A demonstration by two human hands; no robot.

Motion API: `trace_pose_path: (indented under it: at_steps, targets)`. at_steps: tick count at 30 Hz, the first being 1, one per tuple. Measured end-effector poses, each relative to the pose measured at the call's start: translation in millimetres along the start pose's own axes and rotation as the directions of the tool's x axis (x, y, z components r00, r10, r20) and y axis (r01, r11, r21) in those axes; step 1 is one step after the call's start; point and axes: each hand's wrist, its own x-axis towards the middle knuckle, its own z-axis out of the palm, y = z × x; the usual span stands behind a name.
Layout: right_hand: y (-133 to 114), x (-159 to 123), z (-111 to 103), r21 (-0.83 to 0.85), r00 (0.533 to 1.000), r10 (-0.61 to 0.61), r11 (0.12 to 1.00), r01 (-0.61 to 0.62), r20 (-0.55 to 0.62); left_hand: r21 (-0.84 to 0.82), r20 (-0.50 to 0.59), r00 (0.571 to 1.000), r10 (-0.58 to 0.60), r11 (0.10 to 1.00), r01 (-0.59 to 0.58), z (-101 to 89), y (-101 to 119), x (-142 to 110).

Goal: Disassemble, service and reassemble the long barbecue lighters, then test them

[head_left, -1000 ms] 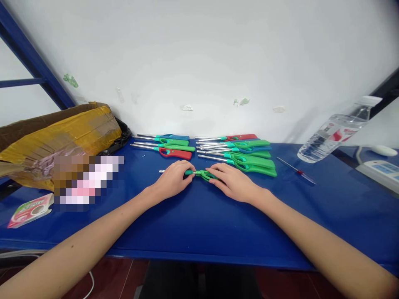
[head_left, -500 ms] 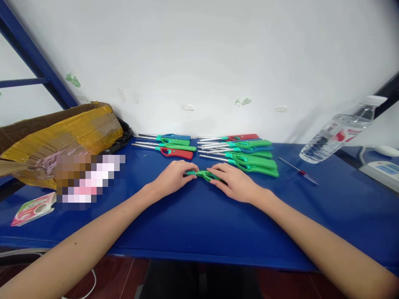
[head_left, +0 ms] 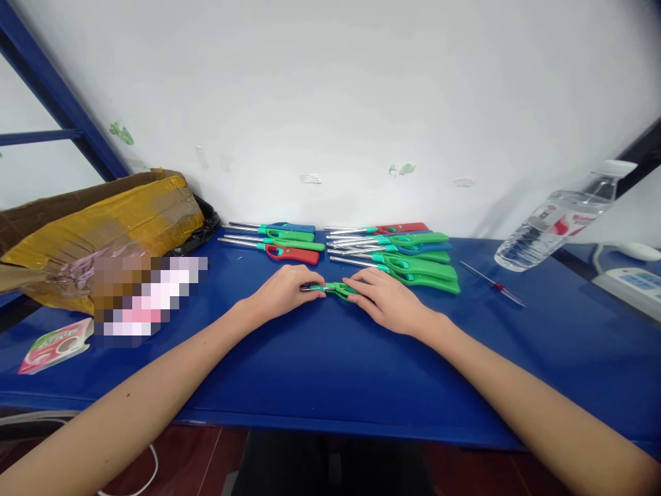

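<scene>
A green gas lighter (head_left: 340, 289) lies crosswise between my hands, low over the blue table. My left hand (head_left: 281, 293) pinches its front end at the teal collar, where a short dark tip shows between thumb and fingers. Wrapped over the green handle is my right hand (head_left: 387, 300), which hides the rear of it. Just behind my right hand lies a pile of lighters (head_left: 421, 269), mostly green with red and blue ones among them. A smaller group with a red lighter (head_left: 294, 254) in front lies behind my left hand. Their metal tubes all point left.
A clear plastic bottle (head_left: 555, 224) leans at the right, near a screwdriver (head_left: 493, 282) with a thin shaft and a white power strip (head_left: 637, 282). On the left stand a taped cardboard box (head_left: 113, 220) and a torn pink label (head_left: 56, 346). A white wall rises behind the table (head_left: 330, 379).
Both hands keep their grip on the green lighter. My left hand has shifted very slightly left, and a little more of the dark tip shows at its fingers.
</scene>
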Motion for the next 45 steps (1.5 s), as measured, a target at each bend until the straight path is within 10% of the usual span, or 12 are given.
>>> trace_pose_path:
  at_steps: [19, 45]
  targets:
    - [-0.4, -0.7, 0.4, 0.003, 1.0, 0.005, 1.0, -0.005, 0.0, 0.103, 0.143, 0.953, 0.267, 0.954, -0.283, -14.8, 0.7, -0.3]
    - [-2.0, -0.9, -1.4, 0.057, 0.999, 0.044, 0.997, -0.043, -0.004, 0.03, 0.105, 0.994, 0.038, 0.999, -0.041, -8.5, 7.3, -0.7]
